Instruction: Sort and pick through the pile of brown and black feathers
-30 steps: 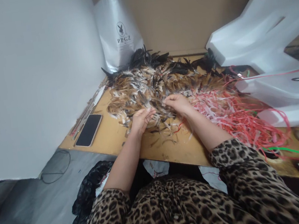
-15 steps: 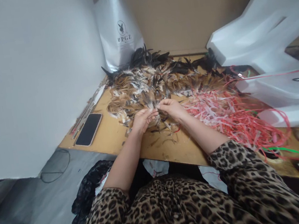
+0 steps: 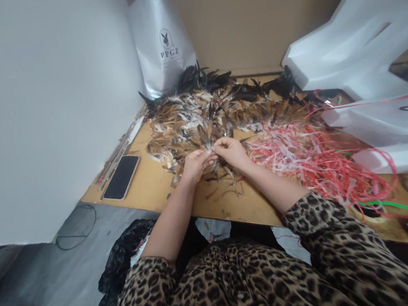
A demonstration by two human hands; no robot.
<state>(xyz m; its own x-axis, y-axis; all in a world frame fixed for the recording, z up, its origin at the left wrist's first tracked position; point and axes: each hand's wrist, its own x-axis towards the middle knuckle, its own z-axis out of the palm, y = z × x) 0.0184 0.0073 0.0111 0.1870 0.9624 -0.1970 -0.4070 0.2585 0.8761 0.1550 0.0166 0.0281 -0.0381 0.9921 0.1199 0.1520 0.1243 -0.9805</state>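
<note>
Both my hands meet over the front of a broad pile of brown, white and black feathers [image 3: 179, 111] on the wooden table [image 3: 215, 204]. My left hand [image 3: 197, 165] is closed, pinching the pale base of a small bunch of brown feathers [image 3: 204, 137] that fans out away from me. The fingertips of my right hand [image 3: 231, 151] are closed at the same base, touching the left fingers. What exactly lies between the right fingertips is too small to make out. Just right of that hand lies a tangle of pink and red plastic strips [image 3: 303, 159].
A dark-screened phone [image 3: 121, 177] lies at the table's left edge, with thin sticks behind it. A white printed bag [image 3: 161, 42] stands at the back by the wall. White plastic-like shapes [image 3: 355, 40] rise on the right. A black plastic bag [image 3: 123, 265] is on the floor.
My right hand has shifted slightly left, closer against the left fingers at the feather base. The bunch fans a little more upright. My left hand has barely moved.
</note>
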